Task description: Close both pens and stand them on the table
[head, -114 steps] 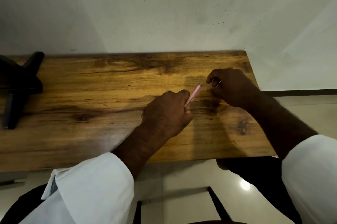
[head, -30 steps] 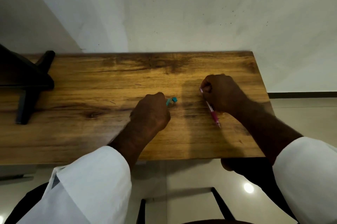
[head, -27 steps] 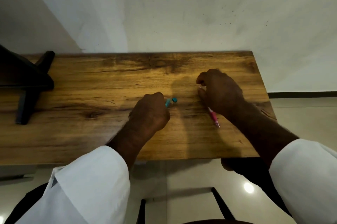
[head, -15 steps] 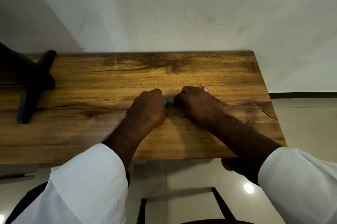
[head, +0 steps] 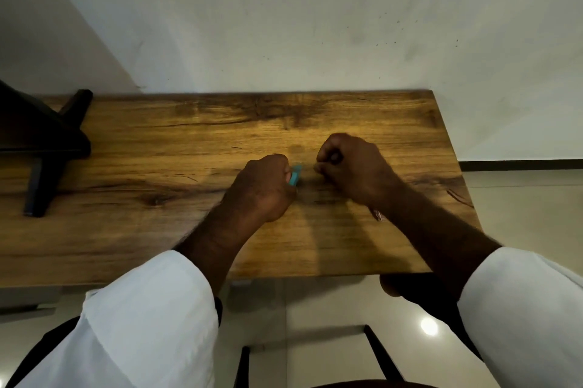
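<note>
Both hands rest on a wooden table point(head: 157, 230), close together near its middle. My left hand point(head: 262, 189) is curled and pinches a small teal piece point(head: 295, 174), which sticks out at the fingertips toward the right hand. My right hand point(head: 350, 166) is a closed fist a short gap to the right of the teal piece. It grips a pink pen, almost wholly hidden under the hand. Only the pen's tip point(head: 377, 215) shows, below the wrist. White sleeves cover both forearms.
A black stand point(head: 47, 148) sits on the table's left end. A pale wall runs along the far edge. The table ends at the right, with tiled floor point(head: 520, 214) beyond. Dark chair legs point(head: 378, 356) show below the near edge.
My right hand came left with the pink pen until it almost met the left hand, then drew back a little. The left hand stayed in place with the teal piece.
</note>
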